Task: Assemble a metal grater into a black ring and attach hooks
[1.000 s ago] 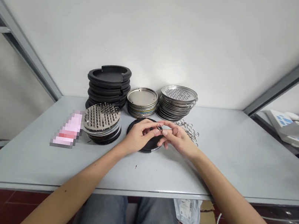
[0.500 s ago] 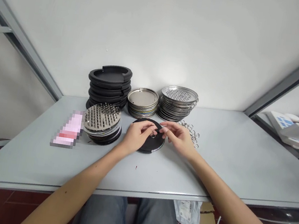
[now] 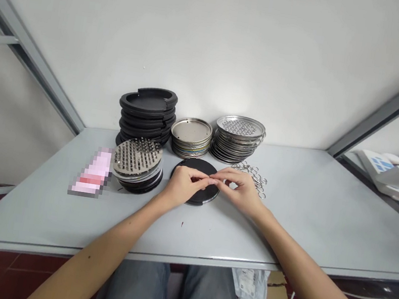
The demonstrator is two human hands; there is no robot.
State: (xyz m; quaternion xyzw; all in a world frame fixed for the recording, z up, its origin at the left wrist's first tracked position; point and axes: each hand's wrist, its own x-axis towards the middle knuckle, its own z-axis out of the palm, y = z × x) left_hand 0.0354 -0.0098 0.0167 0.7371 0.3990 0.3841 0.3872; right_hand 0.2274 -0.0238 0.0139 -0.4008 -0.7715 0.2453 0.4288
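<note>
My left hand (image 3: 186, 183) is closed in a pinch above a black disc (image 3: 197, 197). Its fingertips meet those of my right hand (image 3: 239, 187), which pinches from the other side. Between them is something small, mostly covered by the fingers; a metal ring showed below the left fingers a moment ago. The disc lies flat on the table, its middle partly hidden by my hands. Just beyond my right hand is a loose pile of ring-ended metal pieces (image 3: 259, 180).
Behind stand stacks of black rimmed trays (image 3: 148, 107), plain metal discs (image 3: 191, 131) and perforated metal discs (image 3: 241, 127). At left, a studded plate (image 3: 137, 156) tops another stack, beside a blurred pink item (image 3: 93, 172). The grey table (image 3: 324, 218) meets a white wall.
My hands have come together, fingertips now touching over the black disc. The small ring seen under my left fingers has become hidden. More of the ring-ended pile shows.
</note>
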